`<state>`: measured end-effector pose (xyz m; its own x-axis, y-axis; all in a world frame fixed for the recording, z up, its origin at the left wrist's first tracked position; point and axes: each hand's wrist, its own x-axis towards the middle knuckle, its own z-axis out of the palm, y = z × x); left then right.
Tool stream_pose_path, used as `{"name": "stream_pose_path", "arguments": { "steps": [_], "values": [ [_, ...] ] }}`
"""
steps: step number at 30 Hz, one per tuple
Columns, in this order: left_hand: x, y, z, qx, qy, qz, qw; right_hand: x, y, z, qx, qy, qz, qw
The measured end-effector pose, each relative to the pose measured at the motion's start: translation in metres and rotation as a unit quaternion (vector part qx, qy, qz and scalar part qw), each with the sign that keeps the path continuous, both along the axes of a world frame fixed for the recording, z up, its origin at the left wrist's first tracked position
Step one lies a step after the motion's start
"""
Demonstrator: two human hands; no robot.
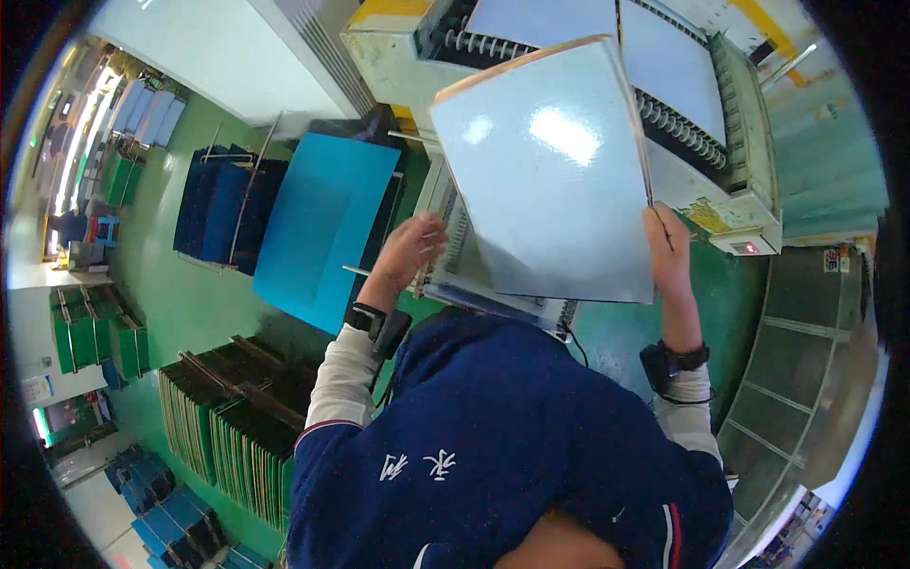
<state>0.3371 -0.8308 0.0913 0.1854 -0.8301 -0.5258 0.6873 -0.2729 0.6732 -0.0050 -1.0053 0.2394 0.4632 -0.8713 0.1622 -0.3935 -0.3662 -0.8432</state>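
Observation:
A large glossy white panel (559, 180) with a copper-coloured edge is tilted up in front of me. My right hand (665, 237) grips it by its right edge, thumb on one side and the other fingers mostly hidden. To the left of the panel, my left hand (414, 248) is raised with nothing in it, its fingers loosely bent and apart. Beyond the panel stands a pale machine (749, 156) with rows of rollers (682, 128). Two more white panels, one on the left (545, 21) and one on the right (678, 66), lie on those rollers.
A large blue sheet (327, 223) leans on a rack to my left. Dark blue panels (218, 204) stand behind it, and a rack of green-edged panels (227, 436) sits nearer. A grey metal frame (791, 370) stands at the right over the green floor.

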Motion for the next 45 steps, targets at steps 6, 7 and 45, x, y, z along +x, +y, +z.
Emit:
{"name": "stream_pose_path", "arguments": {
  "steps": [6,7,45],
  "values": [
    [-0.024,-0.019,0.035,0.005,-0.077,-0.130,0.988,0.010,-0.019,-0.092,0.317,-0.260,-0.198,0.890],
    [-0.026,-0.020,0.031,-0.001,-0.084,-0.107,0.991,0.007,-0.019,-0.104,0.343,-0.265,-0.202,0.878],
    [0.013,-0.090,0.065,-0.077,-0.012,0.088,0.993,-0.166,-0.050,-0.101,0.335,-0.520,-0.245,0.746]
  ]
}}
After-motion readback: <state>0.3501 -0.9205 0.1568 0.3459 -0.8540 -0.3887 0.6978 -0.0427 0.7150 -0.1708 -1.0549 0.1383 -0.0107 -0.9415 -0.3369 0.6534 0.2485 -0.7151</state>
